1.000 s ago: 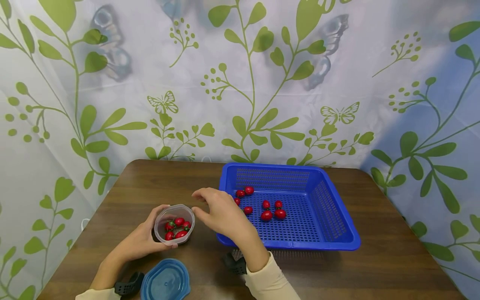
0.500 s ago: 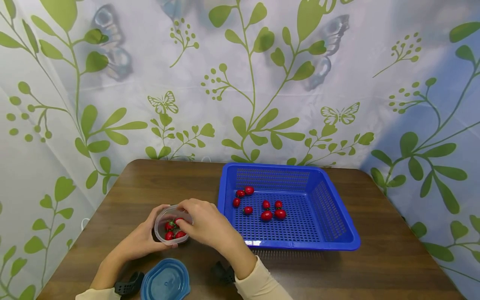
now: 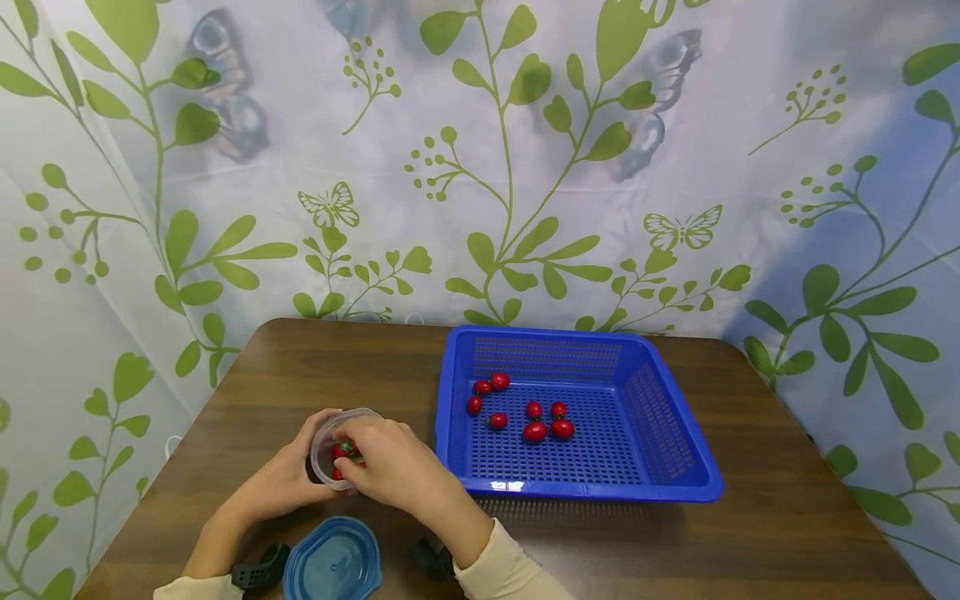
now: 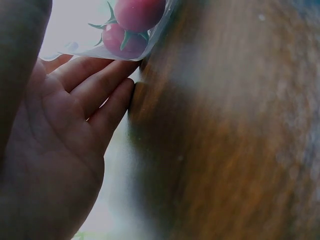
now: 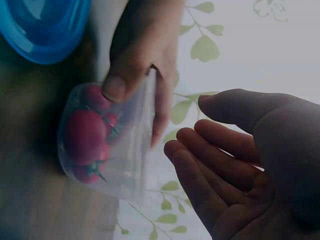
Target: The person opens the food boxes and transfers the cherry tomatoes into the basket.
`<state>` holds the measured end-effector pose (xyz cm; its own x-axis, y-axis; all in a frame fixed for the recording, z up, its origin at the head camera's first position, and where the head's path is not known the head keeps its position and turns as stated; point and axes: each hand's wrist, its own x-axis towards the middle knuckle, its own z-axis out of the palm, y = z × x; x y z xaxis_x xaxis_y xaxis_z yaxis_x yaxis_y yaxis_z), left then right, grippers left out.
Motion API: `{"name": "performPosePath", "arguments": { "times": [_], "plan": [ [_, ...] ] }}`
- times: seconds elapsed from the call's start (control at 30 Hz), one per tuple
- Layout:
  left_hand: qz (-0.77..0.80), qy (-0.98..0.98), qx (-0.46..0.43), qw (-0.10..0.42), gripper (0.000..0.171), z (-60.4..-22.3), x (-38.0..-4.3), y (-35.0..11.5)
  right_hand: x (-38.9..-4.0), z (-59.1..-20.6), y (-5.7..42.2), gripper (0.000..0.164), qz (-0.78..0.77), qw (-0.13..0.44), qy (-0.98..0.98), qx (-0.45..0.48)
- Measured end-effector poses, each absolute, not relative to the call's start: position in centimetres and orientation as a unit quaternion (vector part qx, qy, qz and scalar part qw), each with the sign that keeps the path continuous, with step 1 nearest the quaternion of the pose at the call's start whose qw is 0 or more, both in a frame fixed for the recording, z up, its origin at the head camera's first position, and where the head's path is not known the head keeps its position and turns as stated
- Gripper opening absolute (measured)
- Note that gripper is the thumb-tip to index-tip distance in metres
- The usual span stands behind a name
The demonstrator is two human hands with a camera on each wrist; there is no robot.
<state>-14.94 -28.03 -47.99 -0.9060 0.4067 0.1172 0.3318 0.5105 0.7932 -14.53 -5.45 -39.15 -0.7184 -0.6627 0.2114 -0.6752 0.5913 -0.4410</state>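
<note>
At the head view's lower left, 1 clear plastic tub (image 5: 127,167) of red, green-stemmed tomatoes (image 5: 85,136) is gripped by the left hand (image 3: 279,482); over it the right hand (image 3: 392,468) is held, thumb parted from loosely curved fingers.

On my head feed I have a brown table (image 3: 765,467) with rounded back corners, and behind it a pale cloth (image 3: 558,179), creased at the left and bluer toward the right. Green vines (image 3: 529,80) climb the cloth, with dotted sprigs (image 3: 369,83) and two outlined butterflies (image 3: 678,231) low down, one to either side of the middle vine. Higher up I see larger grey-blue butterflies, blurrier. A white loop (image 3: 171,444) shows just beside the table's left edge, perhaps a cord, but too small for me to be sure.
</note>
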Motion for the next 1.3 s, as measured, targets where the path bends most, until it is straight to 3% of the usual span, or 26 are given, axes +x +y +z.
{"name": "performPosePath", "arguments": {
  "times": [1.0,1.3],
  "plan": [
    [0.45,0.864,0.218,0.057,0.102,-47.9,-14.9,-28.1,-15.2,-41.5,-7.7,0.013,0.198,-0.046,-0.917,0.343],
    [0.443,0.869,0.213,0.051,0.103,-48.0,-14.8,-28.0,-15.2,-41.7,-8.0,0.016,0.169,-0.062,-0.924,0.337]
  ]
}}
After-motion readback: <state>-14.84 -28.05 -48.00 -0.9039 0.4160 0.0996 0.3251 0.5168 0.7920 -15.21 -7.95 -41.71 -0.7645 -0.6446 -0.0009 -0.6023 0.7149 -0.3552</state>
